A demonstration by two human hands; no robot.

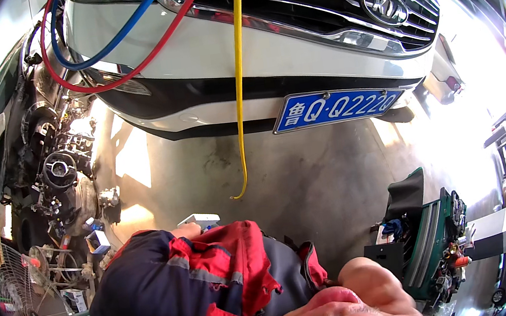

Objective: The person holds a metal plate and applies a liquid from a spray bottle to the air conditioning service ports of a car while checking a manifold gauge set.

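Past the dark blue and red sleeve of my work jacket, part of my left hand [187, 230] shows, low and left of the middle. It is right against a flat white box-like thing [200, 218], with something blue at its lower edge. My fingers are mostly hidden, so their grip on it does not show. My right hand is out of view. Beyond the box, a yellow hose [240, 106] hangs down in front of a white car [193, 55], its free end above the floor. A red hose [146, 62] and a blue hose [115, 41] loop over the car's front corner.
A stripped vehicle front with a steering wheel [60, 169] and exposed parts stands at the left. A wire-caged fan [32, 311] is at the lower left. At the lower right stands a green tool cabinet [425, 247] with tools on it. Grey floor [310, 163] lies before the car.
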